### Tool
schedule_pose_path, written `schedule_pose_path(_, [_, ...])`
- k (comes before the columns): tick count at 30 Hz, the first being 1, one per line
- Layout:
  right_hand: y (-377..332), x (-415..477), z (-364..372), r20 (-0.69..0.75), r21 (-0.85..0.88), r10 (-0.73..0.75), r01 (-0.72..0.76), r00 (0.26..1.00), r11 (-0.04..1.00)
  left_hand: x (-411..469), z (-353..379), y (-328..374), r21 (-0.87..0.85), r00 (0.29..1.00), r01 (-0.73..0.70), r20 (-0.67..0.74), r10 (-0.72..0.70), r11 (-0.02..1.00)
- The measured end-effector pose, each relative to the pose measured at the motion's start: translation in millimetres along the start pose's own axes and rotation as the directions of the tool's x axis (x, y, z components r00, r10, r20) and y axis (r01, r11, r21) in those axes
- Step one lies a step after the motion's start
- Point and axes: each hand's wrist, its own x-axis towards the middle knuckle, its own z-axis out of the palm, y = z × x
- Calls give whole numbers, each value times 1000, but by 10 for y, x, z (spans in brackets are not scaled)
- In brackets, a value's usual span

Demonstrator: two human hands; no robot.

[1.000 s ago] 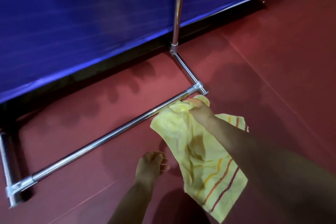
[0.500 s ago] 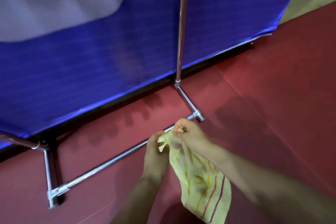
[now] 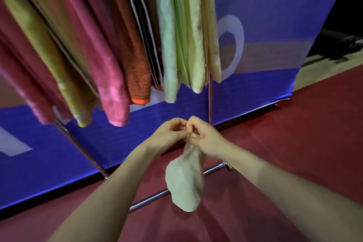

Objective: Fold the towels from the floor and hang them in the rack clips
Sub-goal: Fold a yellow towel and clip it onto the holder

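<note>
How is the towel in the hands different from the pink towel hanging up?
The towel in the hands is pale yellow; the pink towel is pink. The pale one dangles bunched from both hands' grip; the pink one hangs long and flat among others on the rack. Both hang clear of the floor.

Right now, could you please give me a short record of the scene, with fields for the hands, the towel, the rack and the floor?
left hand: pinching the towel's top edge
right hand: pinching the same edge, touching the left hand
towel: pale yellow, blurred, hanging bunched below both hands, clear of the floor
rack: metal frame; its upright pole rises behind the hands
hung cloths: pink, orange, green and cream pieces hanging in a row
clips: not visible
floor: red
</note>
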Motion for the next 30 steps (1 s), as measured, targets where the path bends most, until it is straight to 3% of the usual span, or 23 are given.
schedule_pose_path(5, [-960, 6, -168, 9, -25, -184, 184, 983, 983, -476, -308, 587, 112, 999, -46, 28, 44, 993])
schedule_pose_path(10, [-1719, -34, -293, -7, -137, -337, 333, 941, 933, -923, -462, 1113, 128, 988, -100, -102, 113, 987])
schedule_pose_path(13, [-2006, -63, -407, -81, -214, -403, 379, 912, 900, -1145, -597, 1248, 170, 985, -56, -152, 82, 984])
schedule_pose_path(17, [-2189, -87, -596, -300, -213, -375, 322, 877, 923, -1393, -790, 1254, 170, 994, 23, -107, -5, 985])
schedule_pose_path(20, [-2261, -94, -735, -532, -181, -301, 241, 792, 953, -1531, -849, 1249, 242, 997, 64, -58, -51, 968])
schedule_pose_path(23, [-2223, -103, -871, -728, -95, -157, 129, 667, 987, -1646, -915, 1337, 262, 989, 83, -144, -46, 961])
schedule_pose_path(26, [-2107, -158, -1010, -801, -14, -14, 5, 599, 1000, -1715, -952, 1470, 285, 967, 55, -252, 20, 957])
schedule_pose_path(27, [-2047, -167, -1052, -787, -12, 19, -45, 616, 999, -1733, -945, 1534, 254, 953, 32, -298, 47, 967])
schedule_pose_path(30, [-1900, -176, -1049, -625, -88, 105, -204, 774, 975, -1702, -859, 1796, 6, 918, -68, -391, 65, 998])
